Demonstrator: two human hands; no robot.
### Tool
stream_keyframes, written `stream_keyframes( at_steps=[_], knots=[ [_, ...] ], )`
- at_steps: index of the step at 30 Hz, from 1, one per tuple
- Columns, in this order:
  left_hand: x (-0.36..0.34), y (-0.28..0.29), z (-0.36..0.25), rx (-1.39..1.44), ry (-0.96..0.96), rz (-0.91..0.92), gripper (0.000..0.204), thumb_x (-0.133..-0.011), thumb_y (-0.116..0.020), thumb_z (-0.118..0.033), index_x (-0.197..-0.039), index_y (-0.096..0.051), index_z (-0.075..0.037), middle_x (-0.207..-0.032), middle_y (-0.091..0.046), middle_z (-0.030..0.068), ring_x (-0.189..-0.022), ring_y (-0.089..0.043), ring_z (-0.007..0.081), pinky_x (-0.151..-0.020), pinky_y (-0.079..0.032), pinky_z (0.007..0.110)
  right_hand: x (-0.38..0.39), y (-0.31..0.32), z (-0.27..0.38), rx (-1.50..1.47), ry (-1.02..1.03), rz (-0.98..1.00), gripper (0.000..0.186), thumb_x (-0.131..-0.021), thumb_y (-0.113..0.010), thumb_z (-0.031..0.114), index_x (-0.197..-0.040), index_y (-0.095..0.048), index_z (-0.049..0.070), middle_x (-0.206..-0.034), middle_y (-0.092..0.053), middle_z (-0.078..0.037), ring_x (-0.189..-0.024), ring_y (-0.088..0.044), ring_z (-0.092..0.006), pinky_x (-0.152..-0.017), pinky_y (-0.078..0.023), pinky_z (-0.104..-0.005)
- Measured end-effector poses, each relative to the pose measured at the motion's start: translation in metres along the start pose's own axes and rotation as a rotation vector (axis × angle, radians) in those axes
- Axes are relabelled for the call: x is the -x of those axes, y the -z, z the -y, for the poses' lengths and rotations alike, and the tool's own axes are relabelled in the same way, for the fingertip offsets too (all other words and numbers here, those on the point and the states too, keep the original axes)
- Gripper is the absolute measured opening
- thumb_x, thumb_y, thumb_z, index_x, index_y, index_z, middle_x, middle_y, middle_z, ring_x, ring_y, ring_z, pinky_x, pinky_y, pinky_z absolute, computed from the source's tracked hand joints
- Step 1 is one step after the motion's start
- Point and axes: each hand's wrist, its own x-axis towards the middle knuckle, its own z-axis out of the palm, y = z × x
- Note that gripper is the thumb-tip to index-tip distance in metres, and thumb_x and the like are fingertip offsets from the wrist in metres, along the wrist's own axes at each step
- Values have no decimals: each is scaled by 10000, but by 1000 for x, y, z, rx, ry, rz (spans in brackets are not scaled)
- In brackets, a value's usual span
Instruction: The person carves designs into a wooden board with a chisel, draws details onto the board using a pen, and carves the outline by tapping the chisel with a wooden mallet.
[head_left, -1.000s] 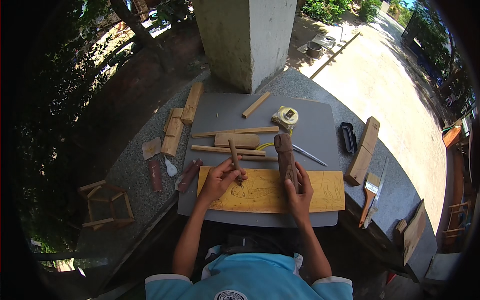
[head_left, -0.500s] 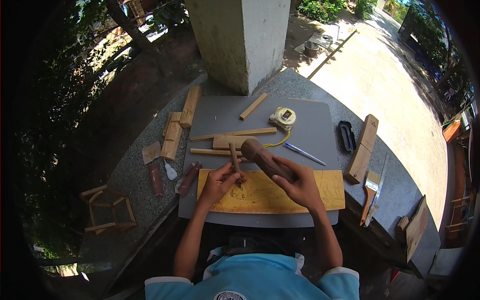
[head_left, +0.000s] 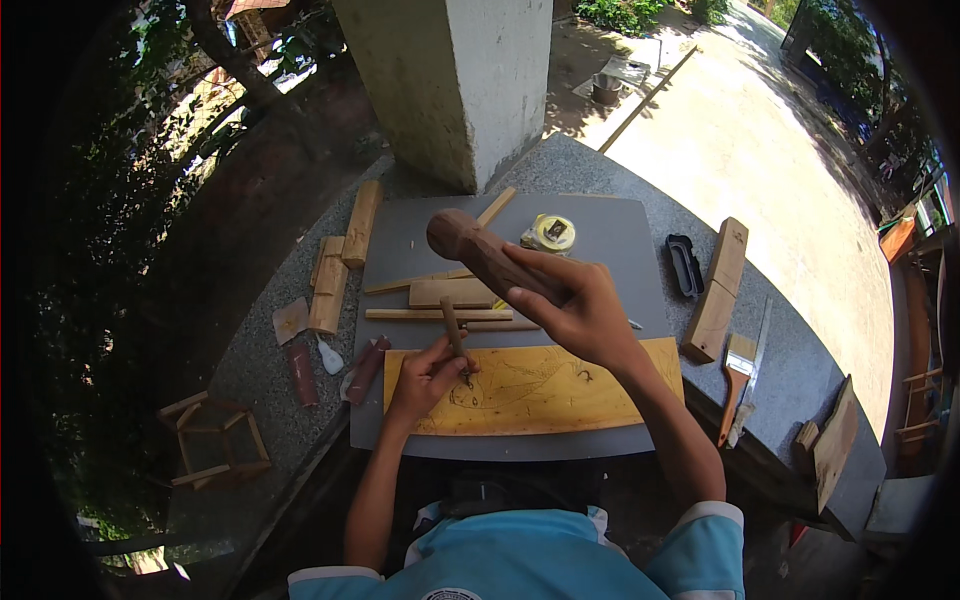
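Fingers of the left hand (head_left: pixel 425 384) are clamped on the wooden-handled tool (head_left: pixel 451 322) at the near yellow board's (head_left: pixel 530 402) left part, the right hand's (head_left: pixel 592 312) on the mallet (head_left: pixel 470 247); square, measured blows appear advisable.

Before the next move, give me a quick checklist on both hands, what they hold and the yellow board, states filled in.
1. Left hand gripping the thin brown stick: ok.
2. Right hand gripping the dark wooden club: ok, fingers wrapped around its narrower part.
3. Club's thick end apart from the stick's top: ok, a gap shows.
4. Stick's lower tip touching the yellow board: cannot tell, too small and partly hidden by fingers.
5. Tape measure off the yellow board: ok, beyond it on the grey board.
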Motion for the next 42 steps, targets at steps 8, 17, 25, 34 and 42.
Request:
stream_keyframes(
  at_steps=[8,17,25,34,42],
  knots=[
    [4,2,4,0,-107,-22,348,-833,-563,7,-1173,-502,43,-882,-647,109,-838,-645,177,-752,-532,284,-1,7,9,96,108,155,361,-757,-641,104,-1097,-584,-2,-938,-631,-194,-813,-641,-273,-723,-481,-311],
    [8,4,5,-30,-132,-6,256,-826,-575,9,-1074,-548,65,-888,-649,119,-842,-642,179,-765,-527,280,20,-8,13,10,326,-198,377,-751,-645,92,-1115,-582,17,-930,-607,-181,-712,-624,-275,-619,-469,-323],
    [9,1,-10,-184,-174,4,219,-832,-578,-19,-1032,-564,70,-869,-652,110,-845,-636,164,-760,-521,267,33,-6,32,118,353,-6,384,-730,-662,100,-1102,-587,39,-1000,-591,-194,-780,-626,-332,-645,-490,-348],
    [19,-12,3,179,6,-256,297,-857,-565,-66,-1125,-530,57,-934,-630,130,-842,-637,187,-750,-523,287,48,0,41,67,281,-124,406,-752,-669,103,-1146,-578,66,-1120,-547,-258,-977,-589,-365,-779,-492,-337],
    [31,-27,4,80,-287,-403,314,-860,-556,-59,-1141,-504,71,-931,-625,141,-826,-638,197,-738,-520,291,56,0,37,98,223,-141,389,-752,-673,104,-1128,-587,62,-1127,-552,-235,-973,-597,-344,-772,-496,-347]
  ],
)
